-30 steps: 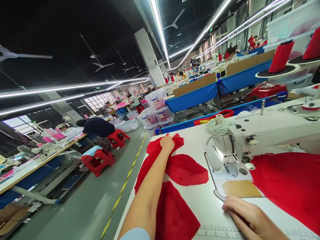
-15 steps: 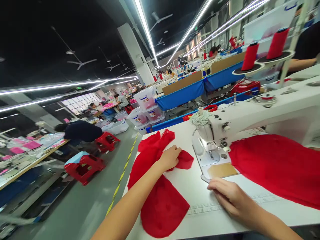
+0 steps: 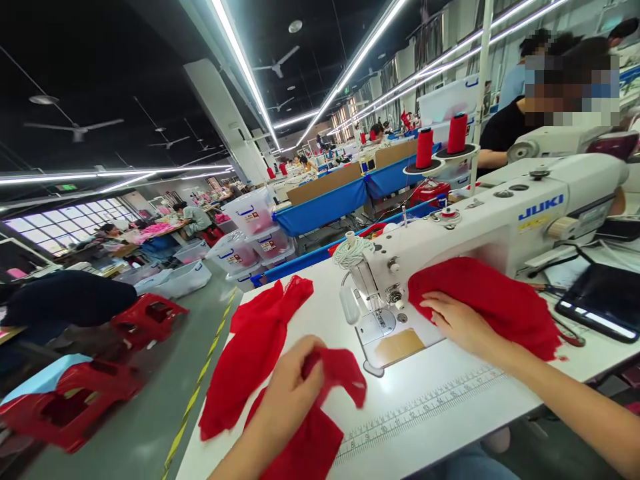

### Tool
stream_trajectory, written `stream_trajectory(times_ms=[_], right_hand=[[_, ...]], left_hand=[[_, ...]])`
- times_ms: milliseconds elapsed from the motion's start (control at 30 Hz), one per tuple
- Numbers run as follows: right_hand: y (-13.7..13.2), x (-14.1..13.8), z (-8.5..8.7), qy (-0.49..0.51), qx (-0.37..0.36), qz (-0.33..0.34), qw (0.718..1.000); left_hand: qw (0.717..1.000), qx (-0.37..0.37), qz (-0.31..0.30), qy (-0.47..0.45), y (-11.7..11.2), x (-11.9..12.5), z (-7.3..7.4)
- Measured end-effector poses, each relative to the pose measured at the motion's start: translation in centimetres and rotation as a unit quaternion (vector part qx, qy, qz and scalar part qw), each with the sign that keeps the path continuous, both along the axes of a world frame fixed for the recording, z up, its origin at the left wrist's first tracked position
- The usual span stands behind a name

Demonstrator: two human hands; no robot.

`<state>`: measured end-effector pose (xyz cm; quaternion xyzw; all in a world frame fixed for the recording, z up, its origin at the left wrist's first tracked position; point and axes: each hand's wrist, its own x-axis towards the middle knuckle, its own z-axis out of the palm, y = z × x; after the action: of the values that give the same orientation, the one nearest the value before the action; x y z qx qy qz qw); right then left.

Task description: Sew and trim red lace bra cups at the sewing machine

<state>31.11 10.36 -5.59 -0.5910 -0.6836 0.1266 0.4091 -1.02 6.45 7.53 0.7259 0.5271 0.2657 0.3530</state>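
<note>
The left hand (image 3: 293,387) has its fingers pinching a red cloth (image 3: 345,367) over the surface (image 3: 320,313), left of the sewing machine (image 3: 480,233). The right hand (image 3: 467,330) touches another red fabric (image 3: 493,290) beside this machine; whether its fingers pinch, I cannot tell.

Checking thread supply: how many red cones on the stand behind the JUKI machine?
2: the left cone and the right cone, side by side, the latter nearer the pole. Any behind them would be hidden.

Red fabric (image 3: 347,368), white tabletop (image 3: 323,310)
</note>
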Motion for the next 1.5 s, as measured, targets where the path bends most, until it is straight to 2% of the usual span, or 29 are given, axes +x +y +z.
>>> stream_trajectory(times_ms=[100,200,300,367,433,500,567,633,667,700,733,767,800,833,867,900,967,1000,1033,1067,1133,1200,1267,1333,1400,1500], right_hand=[[2.9,0.2,0.7,0.056,0.002,0.012,0.998],[4.5,0.3,1.7,0.113,-0.001,0.03,0.993],[4.3,0.3,2.6,0.168,-0.028,0.051,0.984],[3.3,0.0,3.1,0.205,-0.061,0.066,0.975],[1.5,-0.9,3.4,0.237,-0.107,0.093,0.961],[-1.0,-2.3,3.6,0.262,-0.177,0.149,0.937],[-3.9,-4.3,3.9,0.283,-0.266,0.236,0.891],[-6.6,-6.6,4.1,0.329,-0.34,0.307,0.826],[-7.6,-7.7,4.1,0.421,-0.385,0.325,0.755],[-8.3,-8.6,4.1,0.476,-0.404,0.336,0.705],[-8.8,-9.4,3.9,0.521,-0.407,0.331,0.673],[-9.0,-9.9,3.7,0.559,-0.4,0.314,0.654],[-9.0,-10.1,3.4,0.578,-0.383,0.29,0.66],[-8.9,-10.0,3.2,0.582,-0.364,0.261,0.678],[-8.6,-9.6,3.0,0.573,-0.348,0.234,0.705],[-8.4,-9.1,2.9,0.552,-0.332,0.214,0.734],[-8.0,-7.8,2.9,0.488,-0.309,0.209,0.789],[-8.0,-7.2,3.0,0.456,-0.298,0.219,0.809],[-8.0,-6.8,3.1,0.428,-0.287,0.23,0.825],[-8.2,-6.4,3.2,0.406,-0.279,0.238,0.837],[-8.6,-6.1,3.2,0.378,-0.268,0.252,0.85],[-8.8,-6.0,3.1,0.371,-0.268,0.267,0.848],[-8.6,-6.1,2.8,0.379,-0.273,0.279,0.839],[-8.2,-6.2,2.4,0.388,-0.273,0.256,0.842],[-7.8,-6.4,1.9,0.386,-0.239,0.203,0.868],[-7.4,-6.7,1.3,0.349,-0.173,0.139,0.91]], left_hand=[[0.982,-0.176,0.001,-0.073,-2.5,1.4,-0.6],[0.954,-0.262,0.059,-0.136,-3.5,1.5,-1.7],[0.922,-0.316,0.122,-0.187,-3.8,0.7,-2.5],[0.923,-0.296,0.132,-0.206,-3.8,0.1,-2.4],[0.947,-0.231,0.12,-0.189,-3.8,-0.3,-2.0],[0.974,-0.15,0.104,-0.134,-3.7,-0.1,-1.7],[0.992,-0.074,0.085,-0.064,-4.1,0.9,-2.1],[0.999,-0.014,0.044,0.014,-4.9,2.7,-3.4],[0.999,0.014,0.008,0.052,-5.6,3.7,-4.4],[0.995,0.043,-0.03,0.082,-6.3,4.8,-5.6],[0.988,0.081,-0.085,0.095,-7.1,5.7,-6.7],[0.978,0.116,-0.14,0.1,-7.8,6.4,-7.7],[0.971,0.125,-0.178,0.101,-8.4,6.8,-8.5],[0.967,0.12,-0.207,0.091,-8.7,6.9,-9.0],[0.969,0.11,-0.205,0.08,-8.6,6.7,-9.1],[0.977,0.101,-0.175,0.065,-8.3,6.3,-8.9],[0.995,0.084,-0.046,0.024,-7.0,5.2,-7.9],[0.998,0.064,0.021,-0.015,-6.1,4.7,-7.3],[0.996,0.009,0.061,-0.066,-5.2,4.4,-6.9],[0.987,-0.061,0.076,-0.126,-4.5,4.2,-6.5],[0.946,-0.211,0.043,-0.244,-3.6,4.5,-6.4],[0.902,-0.285,0.005,-0.325,-3.5,5.1,-6.6],[0.896,-0.268,0.024,-0.355,-3.6,5.6,-6.9],[0.917,-0.211,0.073,-0.332,-3.5,5.7,-7.0],[0.939,-0.157,0.107,-0.285,-3.2,5.4,-7.1],[0.956,-0.118,0.113,-0.245,-2.7,4.8,-7.4]])
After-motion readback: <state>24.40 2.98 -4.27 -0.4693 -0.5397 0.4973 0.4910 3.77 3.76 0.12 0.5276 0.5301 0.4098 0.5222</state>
